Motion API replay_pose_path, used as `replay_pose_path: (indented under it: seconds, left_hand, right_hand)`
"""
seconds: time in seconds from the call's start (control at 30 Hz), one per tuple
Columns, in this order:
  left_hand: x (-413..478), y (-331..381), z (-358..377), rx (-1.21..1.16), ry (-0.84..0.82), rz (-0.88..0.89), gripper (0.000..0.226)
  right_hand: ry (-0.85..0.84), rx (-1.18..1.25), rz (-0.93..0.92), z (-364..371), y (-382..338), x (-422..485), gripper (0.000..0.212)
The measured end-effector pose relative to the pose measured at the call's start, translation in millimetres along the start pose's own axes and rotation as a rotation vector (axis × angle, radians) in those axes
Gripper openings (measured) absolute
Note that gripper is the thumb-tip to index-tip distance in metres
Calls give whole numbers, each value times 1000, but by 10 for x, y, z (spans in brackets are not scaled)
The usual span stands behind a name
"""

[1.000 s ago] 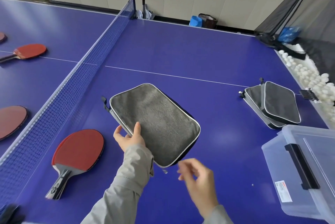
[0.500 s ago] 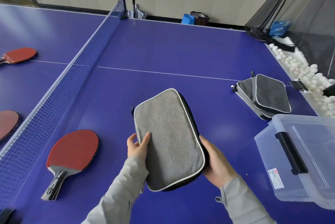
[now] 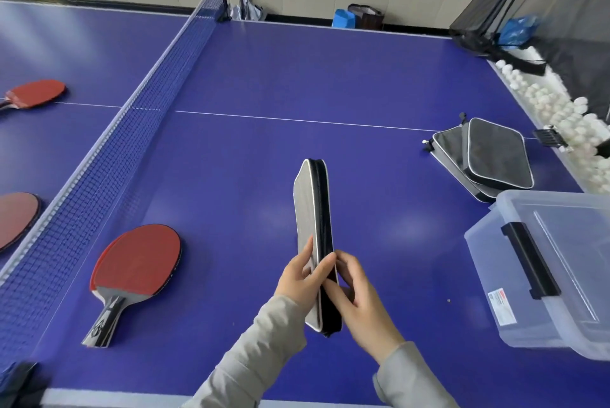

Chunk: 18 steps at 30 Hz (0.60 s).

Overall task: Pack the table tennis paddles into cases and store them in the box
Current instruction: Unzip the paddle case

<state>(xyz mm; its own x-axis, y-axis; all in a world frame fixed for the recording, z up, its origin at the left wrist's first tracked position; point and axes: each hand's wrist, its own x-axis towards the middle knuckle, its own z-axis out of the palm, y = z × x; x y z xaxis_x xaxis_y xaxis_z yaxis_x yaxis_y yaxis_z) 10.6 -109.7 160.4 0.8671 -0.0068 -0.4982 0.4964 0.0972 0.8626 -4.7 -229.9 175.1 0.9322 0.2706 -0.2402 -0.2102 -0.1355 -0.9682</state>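
Three red paddles lie flat on the blue table [image 3: 297, 77]. The near paddle [image 3: 135, 269] is just beside the net [image 3: 115, 157] on the hands' side of it. A second paddle [image 3: 16, 219] and a third paddle [image 3: 36, 94] lie across the net, the second cut off by the frame edge. One grey case [image 3: 312, 209] is held on edge above the table, well right of the net, with its zipped spine facing the camera. The left hand [image 3: 303, 279] grips its lower end, thumb across the zip and fingers flat on the grey face. The right hand [image 3: 359, 302] curls its fingers round the dark back. Farther from the net lies one stack of cases [image 3: 482, 157], at least two. One clear plastic box [image 3: 544, 275] sits farthest from the net, just beside that stack. Many white balls [image 3: 561, 110] are heaped past the table's edge opposite the net.
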Motion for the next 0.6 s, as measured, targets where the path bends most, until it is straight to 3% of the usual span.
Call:
replay_pose_path:
  seconds: [0.27, 0.47, 0.6]
  left_hand:
    - [-92, -73, -376, 42, -12, 53, 33]
    - [6, -171, -1034, 62, 307, 84, 48]
    - [126, -340, -1563, 16, 380, -9, 50]
  right_hand:
    - [-77, 6, 98, -86, 156, 0, 37]
    - [314, 34, 156, -465, 400, 182, 46]
    - [454, 134, 293, -850, 632, 270, 39]
